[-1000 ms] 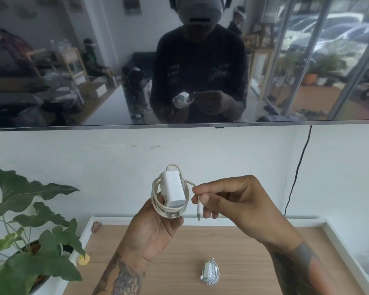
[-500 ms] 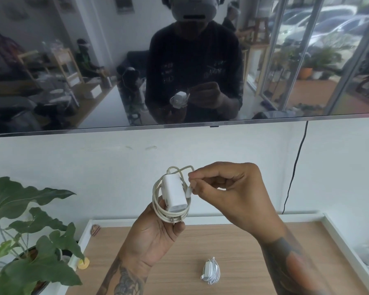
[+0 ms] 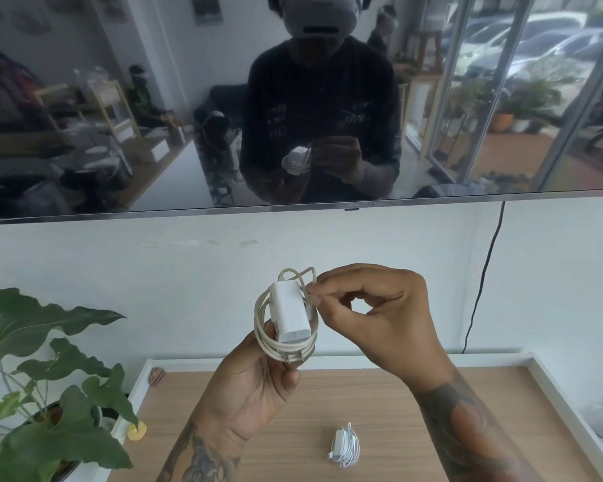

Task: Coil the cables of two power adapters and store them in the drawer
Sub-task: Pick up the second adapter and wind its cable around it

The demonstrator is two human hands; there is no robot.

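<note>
A white power adapter (image 3: pixel 290 314) with its cream cable (image 3: pixel 265 339) wound in loops around it is held up in front of the wall by my left hand (image 3: pixel 255 384), which grips it from below. My right hand (image 3: pixel 376 314) pinches the cable's free end against the adapter's right side, thumb and forefinger together. A second white adapter (image 3: pixel 342 445), its cable coiled around it, lies on the wooden top (image 3: pixel 380 412) below my hands. No drawer is in view.
The wooden top has a raised white rim (image 3: pixel 571 405). A potted plant (image 3: pixel 49 394) stands at the left edge. A dark screen (image 3: pixel 119 133) hangs on the wall above, with a black cord (image 3: pixel 481 290) running down at the right.
My right hand has brought the cable's free end from hanging off to the right up against the adapter's right side. The left hand has kept hold of the coil.
</note>
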